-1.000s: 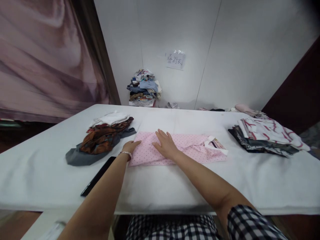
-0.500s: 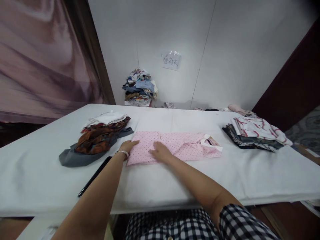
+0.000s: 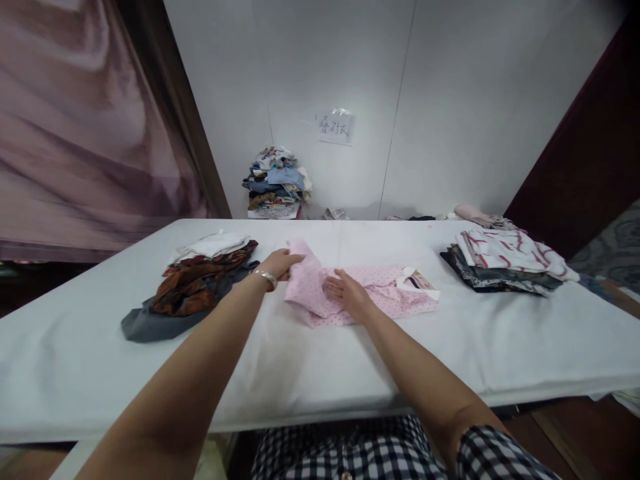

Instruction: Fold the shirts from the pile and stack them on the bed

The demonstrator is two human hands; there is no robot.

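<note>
A pink dotted shirt (image 3: 385,297) with a white collar lies in the middle of the white table (image 3: 320,360). My left hand (image 3: 281,263) grips the shirt's left end and holds it lifted and turned over toward the right. My right hand (image 3: 349,293) presses flat on the shirt's middle, right beside the raised fold. A silver bracelet sits on my left wrist.
A heap of brown, white and grey clothes (image 3: 190,283) lies at the left. A folded stack with a red-striped top (image 3: 505,260) rests at the right. Another clothes pile (image 3: 275,183) stands against the back wall under a paper note (image 3: 334,125).
My left hand has taken hold of the shirt's left end and lifted it over toward the right. My right hand slid a little to the right. The view shifted, hiding the black object by my left arm.
</note>
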